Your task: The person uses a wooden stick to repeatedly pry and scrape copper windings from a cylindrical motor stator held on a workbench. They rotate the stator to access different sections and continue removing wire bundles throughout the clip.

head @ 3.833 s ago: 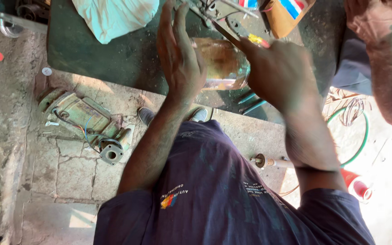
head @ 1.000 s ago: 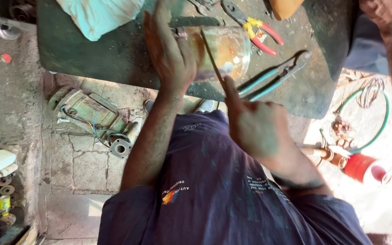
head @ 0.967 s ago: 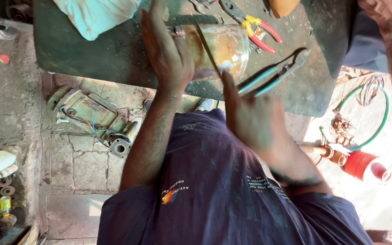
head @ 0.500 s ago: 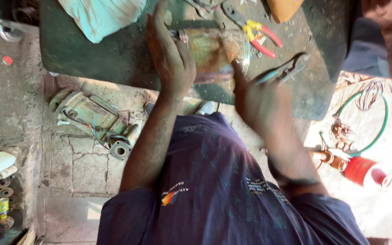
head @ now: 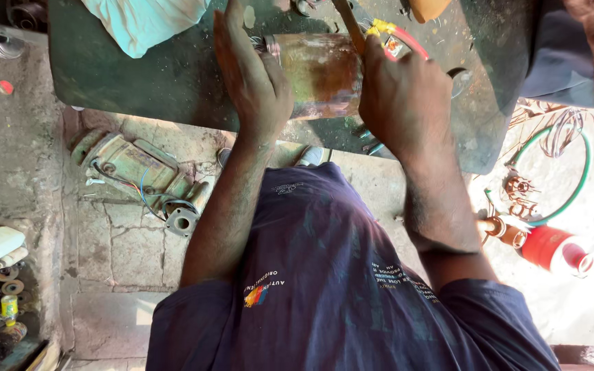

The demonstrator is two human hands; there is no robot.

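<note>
A rusty brown metal cylinder (head: 324, 72) lies on its side on the dark green workbench (head: 159, 82). My left hand (head: 252, 75) presses over its left end, fingers stretched across it. At the cylinder's right end is my right hand (head: 403, 96), closed around a thin brown rod-like tool (head: 348, 24) that points away from me. Pliers with red and yellow handles (head: 397, 38) lie just beyond my right hand. My dark blue shirt fills the bottom of the view.
A pale cloth (head: 146, 20) lies on the bench's far left. An old green motor with loose wires (head: 142, 172) sits on the cracked floor below it. A green hose loop (head: 575, 172) and a red part (head: 551, 247) lie at right. Another person's sleeve (head: 551, 55) is at top right.
My right hand has moved up from the bench's near edge to the cylinder's right end, carrying the thin tool. The left hand has stayed on the cylinder.
</note>
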